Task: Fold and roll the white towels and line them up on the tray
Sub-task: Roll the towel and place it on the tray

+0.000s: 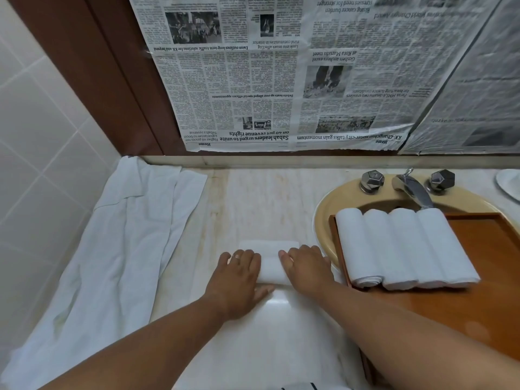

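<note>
A white towel (271, 266) lies partly rolled on the marble counter, a flat strip of it still showing beyond the roll. My left hand (239, 280) presses on the roll's left end and my right hand (308, 268) on its right end, fingers curved over it. To the right, a wooden tray (484, 266) rests across the sink, with several rolled white towels (402, 246) lined up side by side along its left part.
A loose pile of unfolded white towels (118, 249) lies at the counter's left by the tiled wall. The beige sink (323, 218) has a chrome faucet (413, 190) with two knobs behind the tray. Newspaper (281, 74) covers the wall above. A white dish edge (510, 184) shows far right.
</note>
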